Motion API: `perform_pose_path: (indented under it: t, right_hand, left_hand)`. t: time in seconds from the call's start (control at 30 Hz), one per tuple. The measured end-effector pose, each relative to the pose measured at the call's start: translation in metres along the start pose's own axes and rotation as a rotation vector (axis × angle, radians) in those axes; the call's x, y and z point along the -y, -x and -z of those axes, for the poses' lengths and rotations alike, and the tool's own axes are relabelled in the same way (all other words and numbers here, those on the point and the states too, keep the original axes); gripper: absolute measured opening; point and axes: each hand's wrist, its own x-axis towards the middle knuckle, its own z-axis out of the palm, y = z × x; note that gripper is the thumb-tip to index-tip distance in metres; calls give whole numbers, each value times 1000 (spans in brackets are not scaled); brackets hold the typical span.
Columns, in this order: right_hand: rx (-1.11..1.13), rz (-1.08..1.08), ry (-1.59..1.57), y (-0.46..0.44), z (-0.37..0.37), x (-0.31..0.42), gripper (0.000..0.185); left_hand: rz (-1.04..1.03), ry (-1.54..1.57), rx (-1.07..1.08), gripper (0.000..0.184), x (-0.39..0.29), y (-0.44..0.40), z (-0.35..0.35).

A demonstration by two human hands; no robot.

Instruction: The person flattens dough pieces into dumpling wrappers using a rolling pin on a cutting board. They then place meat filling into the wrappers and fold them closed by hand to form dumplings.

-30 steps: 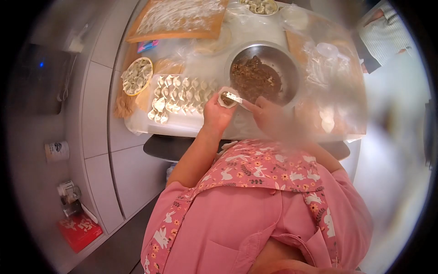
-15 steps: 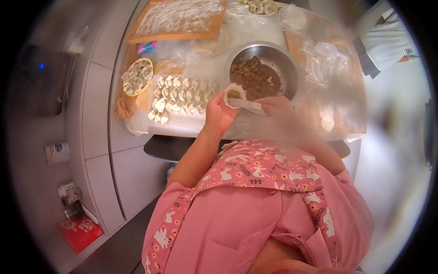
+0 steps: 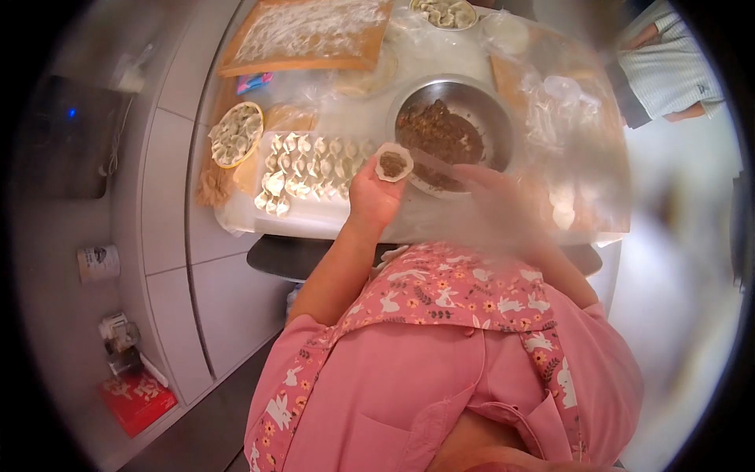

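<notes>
My left hand (image 3: 376,195) holds a round dough wrapper (image 3: 394,163) with brown filling in its middle. To the right, my right hand (image 3: 481,182), partly blurred, is closed on a flat spatula (image 3: 437,164) whose blade lies over the near side of a steel bowl (image 3: 503,130). Brown minced filling (image 3: 444,135) covers the left and middle of the bowl. Left of my left hand, rows of folded dumplings (image 3: 314,165) stand on a white tray.
A yellow-rimmed bowl of dumplings (image 3: 236,134) sits at the left, below a floured wooden board (image 3: 311,33). Another dumpling bowl (image 3: 445,12) is at the back. Plastic bags (image 3: 562,110) lie on the right. A person in a striped top (image 3: 672,67) stands beyond.
The spatula has drawn away from the wrapper to the steel bowl with my right hand. The wrapper now shows its filling uncovered. The person at the right has shifted slightly.
</notes>
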Motion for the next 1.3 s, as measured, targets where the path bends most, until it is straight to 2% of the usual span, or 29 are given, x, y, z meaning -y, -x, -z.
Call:
perform_pose_path:
  t: [0.03,0.07,0.1,0.13,0.2,0.27,0.43,0.5,0.6,0.7,0.83,0.9,1.03,1.13,1.2,1.3]
  right_hand:
    - [-5,4,3,3,-1,1,26]
    - [-25,92,154,5,-1,3,27]
    - [-38,137,230,7,-2,3,27]
    - [-54,181,307,8,-3,3,27]
    - [12,139,315,8,-4,-2,28]
    - [26,118,347,8,-3,-1,28]
    - [-43,85,371,12,-3,-20,28]
    - [-171,217,351,10,-5,-36,28]
    - [-213,191,310,10,-5,-36,27]
    - [-106,104,343,18,1,-12,27]
    - [-122,76,418,12,-4,-20,28]
    - [-370,274,397,6,-10,-54,29]
    - [-342,167,355,5,-6,-68,29]
    - [-260,151,519,6,-6,-72,28]
    - [-144,167,765,3,-8,-75,26]
    - [-54,131,820,-1,-9,-56,24]
  left_hand:
    - [9,109,-67,36,-2,-1,-9]
    - [20,217,-133,35,-4,-2,-15]
    - [22,215,-125,35,0,-4,-14]
    - [-25,115,-15,35,4,-6,-13]
    - [-70,16,103,34,8,-11,-20]
    - [60,198,-215,36,-1,-4,-57]
    - [78,201,-151,37,3,-8,-55]
    - [84,189,-158,37,5,-9,-53]
    - [81,194,-78,37,8,-13,-45]
    - [84,188,-120,37,9,-13,-48]
    - [90,240,-80,33,12,-13,-48]
    - [84,247,-96,33,12,-12,-49]
    - [76,205,-109,34,14,-14,-38]
    - [104,224,-99,35,14,-13,-36]
    - [122,230,-112,36,11,-11,-40]
    - [170,127,-104,38,4,-4,-48]
